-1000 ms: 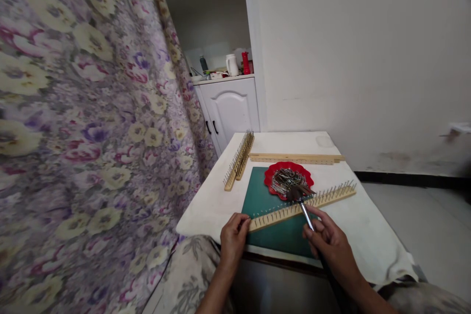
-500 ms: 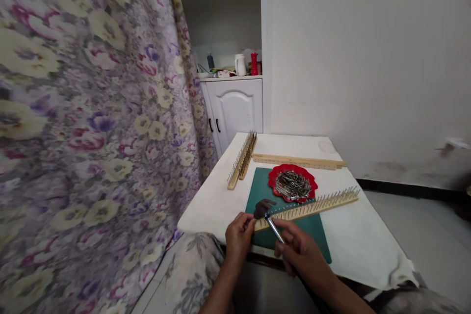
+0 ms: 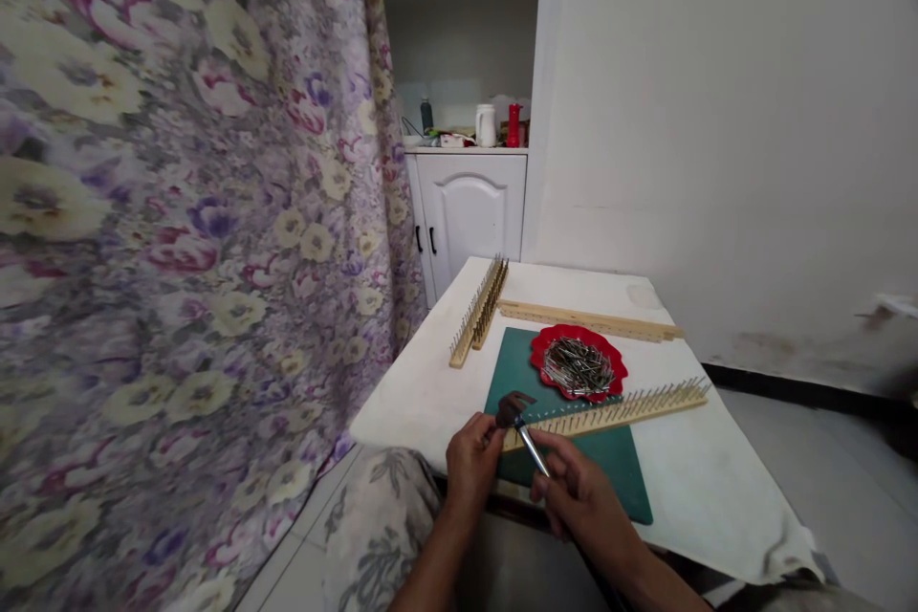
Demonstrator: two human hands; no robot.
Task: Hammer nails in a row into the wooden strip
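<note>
My right hand (image 3: 580, 490) is wrapped round a claw hammer (image 3: 531, 449) with a dark head and a shiny metal neck. The hammer head is right at the fingertips of my left hand (image 3: 471, 461), over the near left end of a wooden strip (image 3: 609, 416). Rows of upright nails stand along that strip, which lies slanted across a green cutting mat (image 3: 623, 469). My left thumb and fingers are pinched together at the strip's end; what they hold is too small and hidden to see. Just behind the strip is a red scalloped dish (image 3: 537, 356) holding many loose nails (image 3: 578, 365).
Two nail-studded strips (image 3: 479, 314) lie at the table's left rear. Plain wooden strips (image 3: 595, 319) lie across the back of the white-covered table (image 3: 423, 402). A floral curtain (image 3: 215, 258) hangs at left, and a white cabinet (image 3: 473, 210) stands behind.
My right hand has brought the hammer leftward from over the middle of the strip to its left end, beside my left fingers. My left hand stays pinched there. The camera view has turned slightly left.
</note>
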